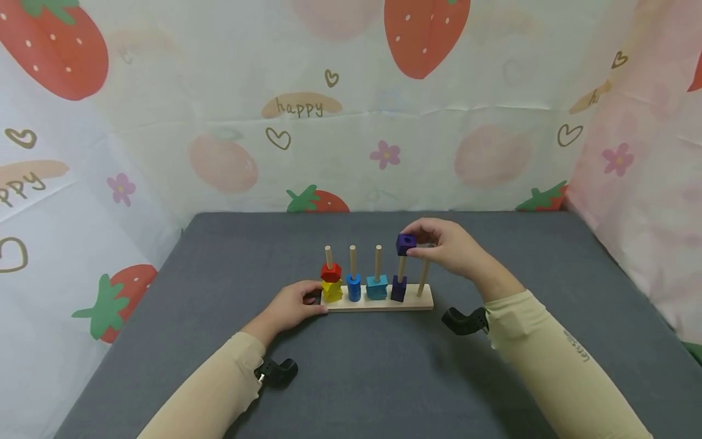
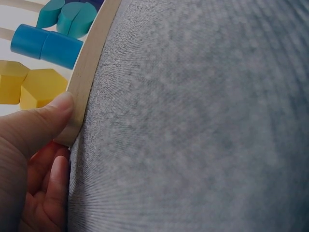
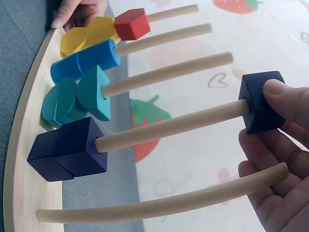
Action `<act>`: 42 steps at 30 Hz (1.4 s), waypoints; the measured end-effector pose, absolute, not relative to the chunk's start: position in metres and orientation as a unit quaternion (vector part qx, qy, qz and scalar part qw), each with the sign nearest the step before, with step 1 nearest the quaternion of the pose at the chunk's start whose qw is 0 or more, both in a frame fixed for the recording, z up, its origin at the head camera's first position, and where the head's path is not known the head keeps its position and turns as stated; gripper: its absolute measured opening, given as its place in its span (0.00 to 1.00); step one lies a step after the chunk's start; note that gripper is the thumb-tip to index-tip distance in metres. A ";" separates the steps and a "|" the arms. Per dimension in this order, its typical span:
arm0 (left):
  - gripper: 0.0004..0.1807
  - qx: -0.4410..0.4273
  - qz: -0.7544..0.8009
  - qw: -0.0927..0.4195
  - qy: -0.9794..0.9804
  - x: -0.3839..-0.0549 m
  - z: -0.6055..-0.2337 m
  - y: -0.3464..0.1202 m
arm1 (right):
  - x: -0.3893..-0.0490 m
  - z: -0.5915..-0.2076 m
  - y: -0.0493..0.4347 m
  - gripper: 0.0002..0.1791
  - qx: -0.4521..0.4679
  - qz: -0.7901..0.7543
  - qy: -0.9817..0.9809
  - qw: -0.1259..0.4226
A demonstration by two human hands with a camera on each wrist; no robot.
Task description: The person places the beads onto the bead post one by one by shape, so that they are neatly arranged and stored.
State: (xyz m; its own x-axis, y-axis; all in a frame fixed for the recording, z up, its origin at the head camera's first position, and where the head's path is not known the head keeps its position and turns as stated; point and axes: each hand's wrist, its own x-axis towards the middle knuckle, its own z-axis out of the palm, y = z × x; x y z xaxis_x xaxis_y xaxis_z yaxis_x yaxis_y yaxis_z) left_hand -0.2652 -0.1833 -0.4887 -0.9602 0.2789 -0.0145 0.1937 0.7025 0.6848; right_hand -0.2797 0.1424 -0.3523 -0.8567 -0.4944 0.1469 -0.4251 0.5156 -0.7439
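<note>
My right hand (image 1: 448,245) pinches a dark purple square block (image 3: 257,108) between thumb and fingers. In the right wrist view the block is at the tip of the second peg (image 3: 169,126) from the right, its hole facing the peg. Two matching purple blocks (image 3: 72,150) sit low on that peg. My left hand (image 1: 290,306) grips the left end of the wooden base (image 1: 378,306), thumb along its edge. On the other pegs are yellow blocks (image 1: 331,292) under a red one (image 1: 331,272), blue cylinders (image 1: 353,288) and teal half-round blocks (image 3: 94,94).
The rightmost peg (image 3: 159,208) is bare and stands just under my right fingers. A grey cloth (image 1: 351,378) covers the table. Behind and beside it hang curtains (image 1: 351,164) printed with strawberries. A black wrist mount (image 1: 465,321) sticks out from the right sleeve.
</note>
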 end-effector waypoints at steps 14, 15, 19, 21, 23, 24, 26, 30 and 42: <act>0.27 0.131 0.366 0.059 0.919 -0.265 -0.487 -0.183 | -0.284 -0.368 0.141 0.15 -0.234 -0.396 0.887 0.052; 0.27 0.131 0.366 0.060 0.920 -0.265 -0.487 -0.182 | -0.284 -0.370 0.142 0.15 -0.232 -0.396 0.887 0.052; 0.27 0.126 0.363 0.065 0.921 -0.264 -0.485 -0.181 | -0.285 -0.376 0.144 0.15 -0.229 -0.410 0.881 0.051; 0.28 0.125 0.363 0.065 0.921 -0.264 -0.486 -0.181 | -0.285 -0.380 0.145 0.14 -0.227 -0.421 0.877 0.050; 0.28 0.127 0.362 0.064 0.921 -0.265 -0.486 -0.181 | -0.286 -0.384 0.145 0.14 -0.221 -0.434 0.872 0.055; 0.28 0.127 0.361 0.064 0.921 -0.265 -0.487 -0.181 | -0.287 -0.387 0.145 0.14 -0.217 -0.440 0.869 0.059; 0.29 0.128 0.361 0.064 0.922 -0.265 -0.488 -0.181 | -0.288 -0.393 0.145 0.15 -0.208 -0.451 0.865 0.070; 0.29 0.126 0.364 0.064 0.921 -0.265 -0.489 -0.181 | -0.288 -0.405 0.145 0.15 -0.200 -0.461 0.860 0.087; 0.29 0.130 0.370 0.064 0.918 -0.265 -0.490 -0.184 | -0.292 -0.430 0.140 0.14 -0.192 -0.467 0.857 0.107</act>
State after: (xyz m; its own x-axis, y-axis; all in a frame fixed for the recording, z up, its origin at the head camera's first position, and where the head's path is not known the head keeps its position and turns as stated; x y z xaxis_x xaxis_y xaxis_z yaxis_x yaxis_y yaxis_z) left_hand -0.2654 -0.1836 -0.4897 -0.9583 0.2851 -0.0212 0.1906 0.6923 0.6959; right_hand -0.2917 0.1401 -0.4299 -0.9037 -0.4282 -0.0037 -0.2288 0.4900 -0.8412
